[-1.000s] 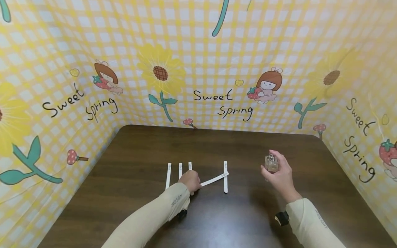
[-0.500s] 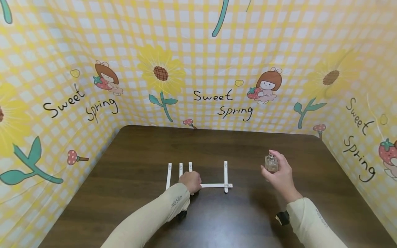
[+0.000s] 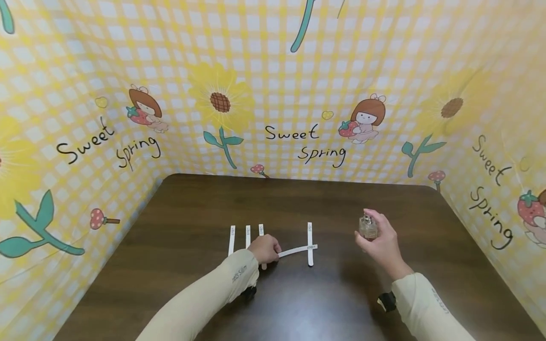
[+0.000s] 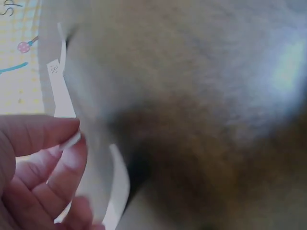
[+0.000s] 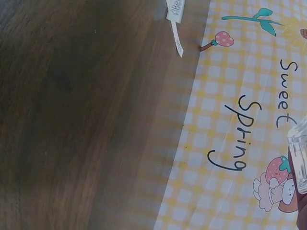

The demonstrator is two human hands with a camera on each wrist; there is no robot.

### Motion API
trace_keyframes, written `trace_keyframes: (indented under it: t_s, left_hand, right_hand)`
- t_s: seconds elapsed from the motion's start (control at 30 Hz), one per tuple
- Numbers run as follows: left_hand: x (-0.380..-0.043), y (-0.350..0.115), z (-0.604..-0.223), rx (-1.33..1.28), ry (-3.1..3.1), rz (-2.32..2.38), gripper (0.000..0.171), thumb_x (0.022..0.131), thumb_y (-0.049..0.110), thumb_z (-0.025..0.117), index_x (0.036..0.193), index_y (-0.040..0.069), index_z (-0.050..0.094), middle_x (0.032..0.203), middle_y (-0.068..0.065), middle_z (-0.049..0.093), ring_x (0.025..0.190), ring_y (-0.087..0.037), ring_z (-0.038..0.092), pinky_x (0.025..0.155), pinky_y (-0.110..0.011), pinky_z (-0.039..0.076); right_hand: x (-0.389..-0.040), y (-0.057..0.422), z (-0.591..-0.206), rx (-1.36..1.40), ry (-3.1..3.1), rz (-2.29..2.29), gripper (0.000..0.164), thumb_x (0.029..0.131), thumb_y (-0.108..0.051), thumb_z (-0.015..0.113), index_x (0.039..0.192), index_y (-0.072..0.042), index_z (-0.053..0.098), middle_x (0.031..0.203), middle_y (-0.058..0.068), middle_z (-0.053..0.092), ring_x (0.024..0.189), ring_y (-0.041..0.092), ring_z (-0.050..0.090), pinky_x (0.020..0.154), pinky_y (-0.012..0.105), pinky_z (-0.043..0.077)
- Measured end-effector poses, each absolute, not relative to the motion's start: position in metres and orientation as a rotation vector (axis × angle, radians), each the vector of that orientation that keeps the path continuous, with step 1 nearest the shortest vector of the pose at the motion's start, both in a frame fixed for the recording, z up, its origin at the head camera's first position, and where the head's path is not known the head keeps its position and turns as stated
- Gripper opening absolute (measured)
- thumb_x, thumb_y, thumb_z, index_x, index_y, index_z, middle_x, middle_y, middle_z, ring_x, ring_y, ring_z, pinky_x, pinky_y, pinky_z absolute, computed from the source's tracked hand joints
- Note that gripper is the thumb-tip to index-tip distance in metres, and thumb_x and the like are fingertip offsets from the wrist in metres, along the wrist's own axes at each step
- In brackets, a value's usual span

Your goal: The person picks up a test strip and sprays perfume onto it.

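Observation:
My left hand [image 3: 265, 248] pinches one end of a white paper tester strip [image 3: 294, 250] between thumb and fingers. The strip's printed end points right and overlaps another paper strip [image 3: 310, 237] lying on the table. In the left wrist view the held strip [image 4: 60, 91] bends slightly along its length. To the right, my right hand [image 3: 386, 248] grips a small clear glass perfume bottle [image 3: 368, 228] upright above the table, index finger at its spray top. Only an edge of that bottle [image 5: 300, 155] enters the right wrist view.
Three more white strips lie side by side at the left, including the leftmost strip [image 3: 232, 239]; the left hand partly covers some of them. The dark wooden table [image 3: 204, 199] meets a yellow checked cloth [image 3: 290, 104] at its back and sides.
The held strip's printed end has swung towards me and then partly back up. My right hand has shifted slightly left with the perfume bottle. The strips on the table have stayed put.

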State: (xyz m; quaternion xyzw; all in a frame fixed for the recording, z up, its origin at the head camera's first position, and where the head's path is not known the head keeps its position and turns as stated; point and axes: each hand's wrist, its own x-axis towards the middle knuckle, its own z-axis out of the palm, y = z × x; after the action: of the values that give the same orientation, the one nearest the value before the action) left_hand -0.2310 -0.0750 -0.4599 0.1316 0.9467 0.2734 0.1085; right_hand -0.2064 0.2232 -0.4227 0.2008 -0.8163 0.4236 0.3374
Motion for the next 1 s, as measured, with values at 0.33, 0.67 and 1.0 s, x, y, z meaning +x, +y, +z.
trace_keyframes:
  t_s: [0.33,0.67,1.0]
  left_hand:
    - [-0.238,-0.074,-0.432,0.148,2.347,1.397,0.01,0.075,-0.012,0.068,0.084,-0.009,0.069,0.066,-0.012,0.067,0.043,-0.007,0.051,0.052,-0.027,0.054]
    - [-0.246,-0.083,-0.396,0.097,2.139,1.62,0.017,0.078,-0.012,0.066,0.095,-0.014,0.065,0.071,-0.01,0.066,0.056,-0.012,0.063,0.071,-0.036,0.058]
    - [-0.234,-0.097,-0.382,0.009,2.07,1.695,0.018,0.078,-0.014,0.062,0.096,-0.016,0.063,0.073,-0.016,0.068,0.053,-0.012,0.062,0.061,-0.028,0.057]
  right_hand:
    - [-0.211,0.219,-0.426,0.593,-2.157,1.098,0.062,0.061,0.016,0.074,0.118,0.002,0.055,0.089,0.013,0.055,0.071,0.008,0.048,0.05,0.014,0.047]
    - [-0.22,0.208,-0.412,0.704,-2.191,0.997,0.062,0.059,0.011,0.075,0.117,-0.004,0.059,0.088,0.01,0.056,0.067,0.012,0.049,0.047,0.019,0.045]
    - [-0.213,0.187,-0.393,0.503,-2.579,0.704,0.057,0.065,-0.005,0.074,0.119,-0.016,0.059,0.085,0.006,0.052,0.056,0.013,0.043,0.043,0.03,0.036]
